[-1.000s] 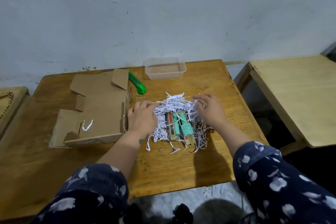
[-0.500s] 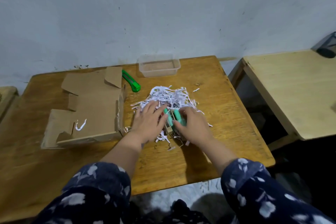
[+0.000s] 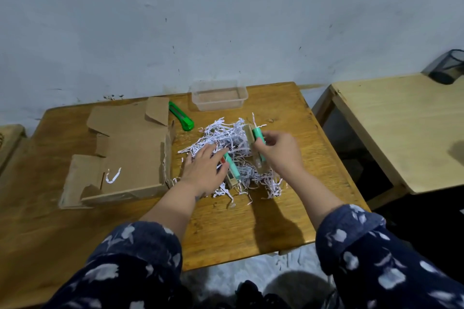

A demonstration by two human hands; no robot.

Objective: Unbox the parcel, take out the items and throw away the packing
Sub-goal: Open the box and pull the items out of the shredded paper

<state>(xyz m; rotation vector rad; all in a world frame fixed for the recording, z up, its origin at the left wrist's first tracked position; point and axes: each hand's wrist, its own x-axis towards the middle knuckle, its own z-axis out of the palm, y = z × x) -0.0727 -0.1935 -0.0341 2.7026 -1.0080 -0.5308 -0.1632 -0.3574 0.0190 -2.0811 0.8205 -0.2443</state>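
A pile of white shredded paper (image 3: 226,138) lies on the wooden table (image 3: 251,221), right of the opened cardboard box (image 3: 130,153). My right hand (image 3: 281,153) grips one mint-green item on a tan card (image 3: 254,135) and holds it lifted above the shreds. My left hand (image 3: 203,170) rests with straight fingers on the shreds, touching a second mint-green packaged item (image 3: 232,170) that lies among them. One strip of paper (image 3: 113,177) stays inside the box.
A green utility knife (image 3: 182,116) lies behind the box. A clear plastic tub (image 3: 218,95) stands at the table's back edge. A second, paler table (image 3: 401,133) stands to the right with a dark mesh container (image 3: 447,66) on it.
My right hand has picked one green item out of the shreds and raised it up and to the right. My left hand stays on the pile beside the other item.
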